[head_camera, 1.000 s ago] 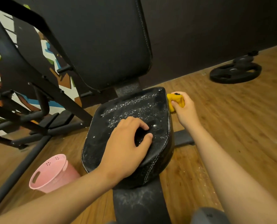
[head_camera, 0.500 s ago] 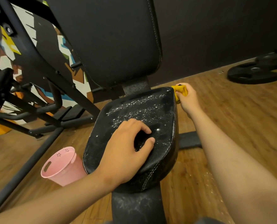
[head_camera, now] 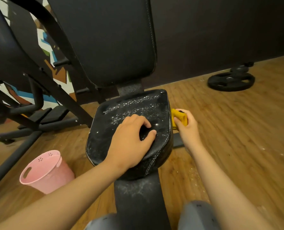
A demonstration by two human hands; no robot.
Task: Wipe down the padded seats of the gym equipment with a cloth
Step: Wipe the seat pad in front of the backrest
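Pink bucket (head_camera: 45,173) on wood floor (head_camera: 237,138), far L. L hand (head_camera: 131,143) rests on black padded seat (head_camera: 134,105), fingers loosely arched, tips on pad, holding nothing. Seat flecked w/ white specks. Yellow cloth (head_camera: 179,117) just beside seat's R edge, bunched in R hand (head_camera: 187,130). Weight plate (head_camera: 230,82) far R.

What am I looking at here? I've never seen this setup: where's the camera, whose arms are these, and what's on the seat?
There is no machine here. These are a person's bare arms, filmed by one camera worn on their head and looking down. The left hand rests on the black seat pad, which is speckled with white residue. The right hand grips a yellow cloth at the pad's right edge. A pink bucket stands on the wooden floor to the left.
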